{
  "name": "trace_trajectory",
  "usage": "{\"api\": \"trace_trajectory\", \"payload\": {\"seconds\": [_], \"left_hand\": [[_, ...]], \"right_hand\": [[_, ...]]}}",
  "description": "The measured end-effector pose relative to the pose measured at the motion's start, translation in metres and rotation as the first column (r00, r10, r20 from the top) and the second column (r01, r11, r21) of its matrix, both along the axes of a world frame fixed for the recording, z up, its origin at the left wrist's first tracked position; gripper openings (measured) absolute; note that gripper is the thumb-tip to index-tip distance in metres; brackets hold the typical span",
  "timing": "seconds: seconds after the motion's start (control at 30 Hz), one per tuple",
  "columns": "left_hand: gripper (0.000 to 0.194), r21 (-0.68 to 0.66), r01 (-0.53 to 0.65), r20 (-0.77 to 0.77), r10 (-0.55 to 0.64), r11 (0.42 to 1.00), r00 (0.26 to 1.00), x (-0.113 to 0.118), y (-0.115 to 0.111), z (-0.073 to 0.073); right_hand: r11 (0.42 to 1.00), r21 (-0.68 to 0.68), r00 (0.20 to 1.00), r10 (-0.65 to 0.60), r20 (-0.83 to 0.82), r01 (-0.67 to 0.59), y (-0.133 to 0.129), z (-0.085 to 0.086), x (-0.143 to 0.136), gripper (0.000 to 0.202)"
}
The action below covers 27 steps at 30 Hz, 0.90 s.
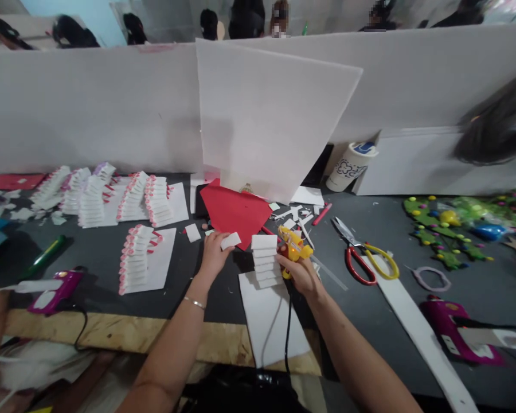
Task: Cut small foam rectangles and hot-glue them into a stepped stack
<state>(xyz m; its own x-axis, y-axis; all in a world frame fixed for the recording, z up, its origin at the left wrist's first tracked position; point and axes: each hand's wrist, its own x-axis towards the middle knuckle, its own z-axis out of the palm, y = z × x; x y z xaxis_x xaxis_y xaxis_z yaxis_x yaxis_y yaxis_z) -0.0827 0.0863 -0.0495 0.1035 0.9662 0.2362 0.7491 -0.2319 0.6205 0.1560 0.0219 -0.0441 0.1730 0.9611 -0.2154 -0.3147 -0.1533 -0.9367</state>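
Between the fingertips of my left hand (215,252) is a small white foam piece (231,241), held above the dark table. My right hand (303,272) is wrapped round a yellow glue gun (295,246), whose black cord hangs down toward me. Beside the gun, a column of overlapping white strips (265,261) lies on the upper part of a white sheet (273,330). Behind both hands is a red sheet (236,212). Another white piece (193,232) rests on the table left of my left hand.
Red-and-yellow scissors (365,252) lie to the right near a long white strip (417,321). A white cup (351,166) stands at the back. Finished-looking strip fans (135,258) sit left. Purple power strips (55,291) flank both sides; a tall white board (266,115) rises behind.
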Motion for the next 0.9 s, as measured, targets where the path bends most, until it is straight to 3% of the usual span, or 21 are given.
{"api": "trace_trajectory", "payload": {"seconds": [0.2, 0.33, 0.5, 0.6, 0.73, 0.8, 0.9], "left_hand": [[0.031, -0.062, -0.002, 0.053, 0.005, 0.998, 0.999, -0.006, 0.001, 0.008], [0.031, -0.013, -0.052, 0.063, 0.053, 0.999, 0.997, -0.004, -0.001, 0.012], [0.027, -0.049, -0.132, 0.258, 0.14, 0.99, 0.956, -0.005, -0.002, 0.015], [0.032, -0.164, -0.138, 0.481, 0.201, 0.977, 0.853, -0.002, -0.006, 0.024], [0.035, -0.279, -0.051, 0.752, 0.251, 0.959, 0.609, 0.011, -0.015, 0.05], [0.031, -0.307, 0.002, 0.787, 0.252, 0.952, 0.562, 0.02, -0.02, 0.063], [0.026, -0.324, 0.053, 0.79, 0.239, 0.945, 0.565, 0.034, -0.025, 0.075]], "right_hand": [[0.999, 0.003, 0.999, 0.033, -0.032, -0.033, 0.002, 0.002, -0.002, 0.037], [0.999, -0.007, 0.998, 0.042, -0.048, -0.043, 0.002, 0.002, -0.002, 0.036], [0.998, -0.009, 0.996, 0.064, -0.069, -0.065, 0.001, 0.004, 0.0, 0.034], [0.996, -0.014, 0.994, 0.083, -0.067, -0.084, 0.001, 0.004, 0.0, 0.032], [0.994, -0.022, 0.993, 0.107, -0.047, -0.108, 0.0, 0.004, -0.001, 0.031], [0.993, -0.023, 0.992, 0.114, -0.049, -0.116, -0.001, 0.004, -0.002, 0.033], [0.991, -0.038, 0.991, 0.123, -0.053, -0.125, -0.003, 0.005, -0.003, 0.034]]}}
